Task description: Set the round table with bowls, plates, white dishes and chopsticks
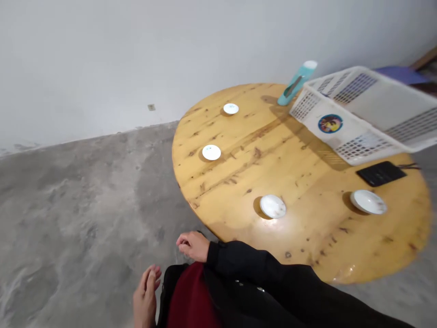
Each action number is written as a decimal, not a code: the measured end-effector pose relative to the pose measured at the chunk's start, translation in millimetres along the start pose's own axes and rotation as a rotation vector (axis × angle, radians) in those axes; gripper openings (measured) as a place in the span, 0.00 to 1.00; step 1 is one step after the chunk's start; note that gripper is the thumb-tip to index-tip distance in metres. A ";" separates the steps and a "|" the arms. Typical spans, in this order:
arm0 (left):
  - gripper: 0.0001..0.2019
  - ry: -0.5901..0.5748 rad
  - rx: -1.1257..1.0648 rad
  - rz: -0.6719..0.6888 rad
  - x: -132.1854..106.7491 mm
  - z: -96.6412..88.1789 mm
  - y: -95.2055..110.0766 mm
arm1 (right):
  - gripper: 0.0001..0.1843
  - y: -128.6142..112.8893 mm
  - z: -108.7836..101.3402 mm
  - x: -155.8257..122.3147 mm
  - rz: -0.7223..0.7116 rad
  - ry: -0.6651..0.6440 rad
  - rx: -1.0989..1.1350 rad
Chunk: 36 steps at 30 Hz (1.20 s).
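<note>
My left hand [146,294] hangs low at the bottom, left of my body, over the grey floor. Its fingers are loosely stretched and nothing shows in them. My right hand [194,246] is in front of my body, beside the near left edge of the round wooden table [246,173]. The fingers there are curled in, and I see no object in them. Closest to that hand on the tabletop is a small white dish [272,207]. Farther along the left side lie a second white dish [211,152] and a third white dish [231,109].
A white plastic basket [355,127] stands at the table's right rear, with a teal cylinder [297,83] beside it. A black flat device [381,174] with a cable and another white dish [368,202] sit at the right. A pale wall [102,59] rises behind.
</note>
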<state>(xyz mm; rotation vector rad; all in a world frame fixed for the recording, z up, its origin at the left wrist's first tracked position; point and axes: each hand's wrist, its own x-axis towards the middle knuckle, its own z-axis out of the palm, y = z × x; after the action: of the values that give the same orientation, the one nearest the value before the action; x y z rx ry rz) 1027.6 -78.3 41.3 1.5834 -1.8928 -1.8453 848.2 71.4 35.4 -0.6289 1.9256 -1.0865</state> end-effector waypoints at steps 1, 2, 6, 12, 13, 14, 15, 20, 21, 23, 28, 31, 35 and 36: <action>0.34 -0.030 0.007 -0.017 12.0 -3.0 3.0 | 0.10 -4.5 1.6 8.2 0.002 0.012 0.006; 0.34 -0.062 0.021 -0.027 25.5 -6.0 6.9 | 0.10 -8.7 3.6 16.4 0.006 0.028 0.010; 0.37 -0.183 0.105 0.024 90.8 -18.6 39.8 | 0.10 -25.4 9.6 48.8 0.046 0.132 0.016; 0.36 -0.342 0.221 0.217 182.4 -31.7 128.9 | 0.12 -55.9 18.5 91.1 0.132 0.392 0.163; 0.36 -0.366 0.231 0.247 194.1 -31.4 142.7 | 0.12 -60.4 21.8 96.7 0.144 0.430 0.193; 0.36 -0.396 0.241 0.276 204.9 -29.7 155.1 | 0.13 -64.3 25.4 101.8 0.153 0.460 0.216; 0.36 -0.432 0.252 0.299 214.7 -26.5 165.9 | 0.12 -67.5 28.9 106.5 0.162 0.486 0.233; 0.36 -0.647 0.317 0.336 248.6 9.1 197.1 | 0.11 -72.7 33.7 126.8 0.193 0.635 0.285; 0.35 -0.692 0.331 0.336 253.2 18.4 200.4 | 0.10 -71.8 31.0 131.6 0.203 0.669 0.306; 0.34 -0.769 0.366 0.333 262.1 36.7 207.2 | 0.10 -68.4 21.9 143.8 0.218 0.723 0.365; 0.31 -0.827 0.462 0.340 289.9 70.2 241.4 | 0.10 -60.6 -19.8 190.1 0.228 0.792 0.454; 0.32 -0.777 0.478 0.346 310.1 83.2 273.5 | 0.10 -61.7 -51.9 220.8 0.205 0.783 0.500; 0.35 -0.717 0.491 0.354 332.9 108.6 310.4 | 0.08 -63.8 -91.9 247.7 0.174 0.787 0.486; 0.35 -0.721 0.496 0.357 336.6 117.5 317.3 | 0.08 -63.2 -100.1 250.8 0.177 0.799 0.475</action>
<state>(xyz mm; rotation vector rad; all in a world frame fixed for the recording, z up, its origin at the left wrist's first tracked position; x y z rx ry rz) 604.0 -297.5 56.7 0.5498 -2.8654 -2.0342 630.3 -99.1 16.5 0.2919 2.1680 -1.7668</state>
